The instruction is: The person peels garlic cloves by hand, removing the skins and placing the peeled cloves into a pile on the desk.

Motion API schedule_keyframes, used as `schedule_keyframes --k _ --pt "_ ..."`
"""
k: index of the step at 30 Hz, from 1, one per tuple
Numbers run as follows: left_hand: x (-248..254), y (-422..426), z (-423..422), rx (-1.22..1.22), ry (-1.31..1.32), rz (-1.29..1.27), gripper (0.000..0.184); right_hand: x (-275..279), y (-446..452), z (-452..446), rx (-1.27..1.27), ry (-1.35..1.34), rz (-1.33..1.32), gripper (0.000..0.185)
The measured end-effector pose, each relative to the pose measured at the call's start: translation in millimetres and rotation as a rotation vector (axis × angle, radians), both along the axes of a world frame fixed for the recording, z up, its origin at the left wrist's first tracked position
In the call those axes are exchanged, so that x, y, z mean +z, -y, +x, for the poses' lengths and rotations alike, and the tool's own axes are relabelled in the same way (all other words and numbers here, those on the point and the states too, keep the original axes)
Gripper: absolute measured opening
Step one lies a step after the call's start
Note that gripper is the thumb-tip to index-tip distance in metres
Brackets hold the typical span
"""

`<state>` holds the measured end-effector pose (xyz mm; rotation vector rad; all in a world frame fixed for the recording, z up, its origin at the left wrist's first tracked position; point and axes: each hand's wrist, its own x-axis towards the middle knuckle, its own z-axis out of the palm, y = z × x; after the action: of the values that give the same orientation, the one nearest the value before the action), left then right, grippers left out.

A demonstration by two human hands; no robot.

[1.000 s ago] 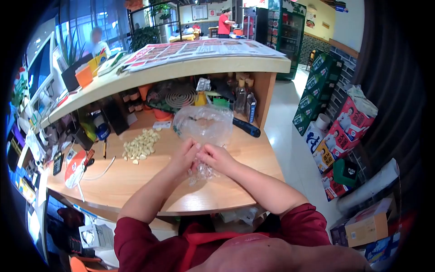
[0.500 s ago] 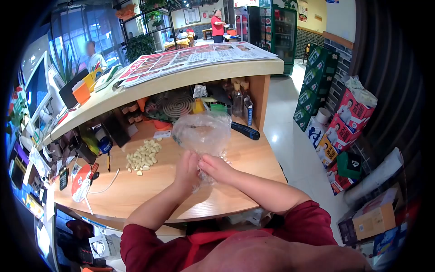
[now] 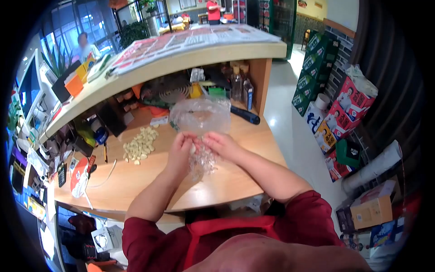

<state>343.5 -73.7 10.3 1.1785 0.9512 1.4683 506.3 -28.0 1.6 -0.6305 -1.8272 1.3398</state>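
Note:
My left hand [image 3: 182,146] is closed, thumb and fingers pinched on what looks like a small pale garlic clove [image 3: 193,148]. Close beside it, my right hand [image 3: 221,144] has its fingers bent together; what they hold is too small to make out. Under both hands lies a loose heap of thin garlic skins [image 3: 202,165] on the wooden desk [image 3: 240,174]. Just behind them stands a clear plastic bag [image 3: 199,115], its contents hard to see. Peeled garlic cloves [image 3: 140,145] are piled to the left.
A dark-handled tool [image 3: 245,115] lies right of the bag. Bottles [image 3: 236,84] and a coil [image 3: 174,94] sit under the raised counter [image 3: 195,63]. A red and white fan [image 3: 79,177], a pen [image 3: 105,153] and a cable are at left. Stacked boxes [image 3: 344,113] stand on the floor at right.
My hands have moved apart from being pressed together, uncovering the garlic skins between them. The camera view has tilted down slightly.

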Motion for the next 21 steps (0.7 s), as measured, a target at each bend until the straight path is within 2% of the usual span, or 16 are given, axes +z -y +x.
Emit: schedule_keyframes --k 3,5,11,17,21 --pt "0.7 0.2 -5.4 -0.041 0.098 -0.062 0.007 1.7 -1.4 0.6 -0.033 -0.021 -0.111 0.018" --pt "0.0 1.2 -8.3 -0.051 0.060 0.004 0.009 2.4 -1.0 0.4 -0.042 -0.033 -0.157 0.017" --pt "12.5 12.3 0.6 0.054 -0.315 0.047 0.021 0.9 0.0 0.1 -0.029 0.029 -0.091 0.015" --pt "2.8 6.1 -3.5 0.083 -0.417 0.124 0.019 -2.0 -2.8 0.2 -0.081 0.085 0.018 0.020" --pt "4.1 3.7 -6.4 0.100 -0.426 0.114 0.017 4.0 3.2 -2.9 -0.020 -0.019 -0.151 0.019"
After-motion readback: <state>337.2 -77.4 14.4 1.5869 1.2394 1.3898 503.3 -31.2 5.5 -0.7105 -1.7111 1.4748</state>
